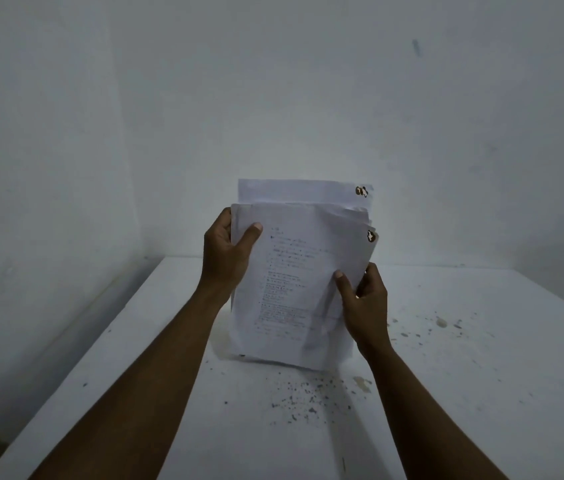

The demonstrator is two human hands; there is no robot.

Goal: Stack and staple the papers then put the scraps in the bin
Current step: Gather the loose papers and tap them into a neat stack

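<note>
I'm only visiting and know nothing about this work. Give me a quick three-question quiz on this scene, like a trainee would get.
1. True or false: the papers lie flat on the table.
2. The left hand and right hand both grip the papers. The higher one is: A) left B) right.
3. What dots the table below the papers?
Key: 1 false, they are held upright; 2 A; 3 dark specks.
</note>
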